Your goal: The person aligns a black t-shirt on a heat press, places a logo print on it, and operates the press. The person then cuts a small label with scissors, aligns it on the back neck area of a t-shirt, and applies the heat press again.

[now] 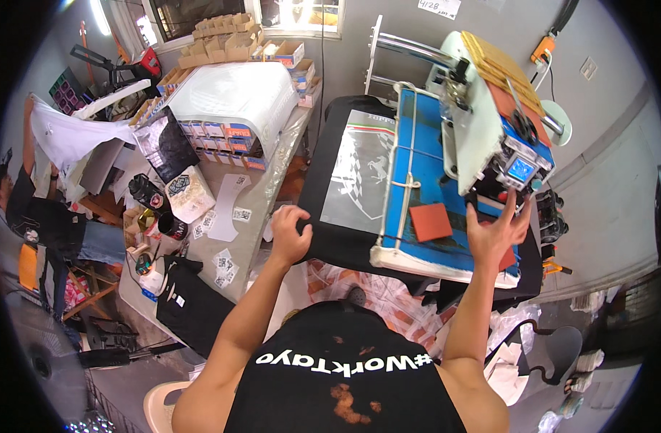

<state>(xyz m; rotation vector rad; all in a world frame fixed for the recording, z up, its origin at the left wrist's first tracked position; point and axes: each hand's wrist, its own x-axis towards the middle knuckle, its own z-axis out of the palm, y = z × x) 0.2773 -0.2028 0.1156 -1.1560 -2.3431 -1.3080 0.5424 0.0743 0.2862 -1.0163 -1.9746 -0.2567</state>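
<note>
My right hand [498,229] reaches up to the heat press [482,123], fingers spread, with fingertips at its control box just under the lit blue screen [519,169]. Over the near edge of the black cloth [316,242], my left hand [292,234] has its fingers curled; whether cloth or anything else is in them I cannot make out. A clear printed film [361,169] with a horse and checkered pattern lies flat on that cloth. Right of it is the press's blue pad [410,169], crossed by pale cord. A brick-red square [430,222] rests on the pad.
Left stands a table [269,155] with small boxes under a white cover [229,94], a black tumbler [146,191], paper labels [225,268] and a folded black shirt [189,303]. Another person [45,216] is at the far left holding white cloth. A grey chair [554,353] stands lower right.
</note>
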